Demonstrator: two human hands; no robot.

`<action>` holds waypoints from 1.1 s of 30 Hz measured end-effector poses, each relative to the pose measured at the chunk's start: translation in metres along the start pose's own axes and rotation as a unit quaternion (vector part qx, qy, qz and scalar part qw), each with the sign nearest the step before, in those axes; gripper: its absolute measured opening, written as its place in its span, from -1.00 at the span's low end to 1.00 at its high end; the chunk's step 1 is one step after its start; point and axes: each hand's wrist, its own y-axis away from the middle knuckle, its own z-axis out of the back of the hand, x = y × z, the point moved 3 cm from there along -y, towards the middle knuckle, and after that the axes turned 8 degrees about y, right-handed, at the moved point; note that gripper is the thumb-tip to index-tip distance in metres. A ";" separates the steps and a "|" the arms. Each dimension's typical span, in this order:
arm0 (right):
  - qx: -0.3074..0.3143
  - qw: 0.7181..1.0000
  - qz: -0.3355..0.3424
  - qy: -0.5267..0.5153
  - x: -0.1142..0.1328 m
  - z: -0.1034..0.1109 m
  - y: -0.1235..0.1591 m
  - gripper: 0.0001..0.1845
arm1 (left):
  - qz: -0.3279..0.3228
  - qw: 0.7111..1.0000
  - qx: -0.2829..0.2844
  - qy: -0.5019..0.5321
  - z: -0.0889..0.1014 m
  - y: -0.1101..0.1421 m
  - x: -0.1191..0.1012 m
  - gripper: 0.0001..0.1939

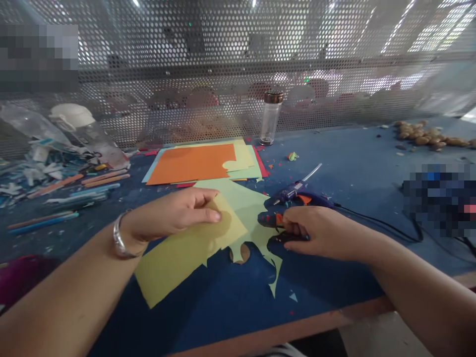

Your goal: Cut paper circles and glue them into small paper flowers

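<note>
My left hand [186, 210] pinches a pale yellow sheet of paper [178, 260] between thumb and fingers; the sheet has a cut, irregular right edge. Under it lies a pale green sheet [253, 208] with curved cut-outs and a thin, curling strip. A round brown disc [240, 254] shows partly beneath the green paper. My right hand [314, 233] is closed around what look like scissors [270, 219] with dark and orange handles, partly hidden by the fingers. Just behind that hand rests a blue glue gun [316, 199] with a clear glue stick.
Coloured paper [193, 161], orange on top, is stacked at the back. A clear bottle [270, 119] stands near the perforated metal screen [223, 74]. Craft sticks [106, 178] and a white-lidded bottle [92, 131] lie left. Brown pebble-like pieces [427, 136] sit far right. A black cord [379, 230] crosses the blue table.
</note>
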 end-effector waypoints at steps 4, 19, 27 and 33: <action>-0.003 1.000 0.004 -0.003 0.001 0.000 0.001 -0.82 | -0.042 0.979 -0.025 -0.200 0.014 -0.022 0.019 -0.72; 0.005 0.999 0.010 -0.042 0.002 -0.001 -0.001 -0.88 | -0.139 0.900 0.122 -0.395 -0.010 -0.130 0.009 -0.86; 0.003 0.999 0.011 -0.039 0.003 -0.003 -0.001 -0.89 | -0.150 0.896 0.154 -0.388 -0.005 -0.126 -0.004 -0.83; -0.006 0.999 0.017 -0.027 0.000 -0.002 0.000 -0.87 | -0.210 0.940 0.019 -0.269 0.053 -0.119 -0.046 -0.85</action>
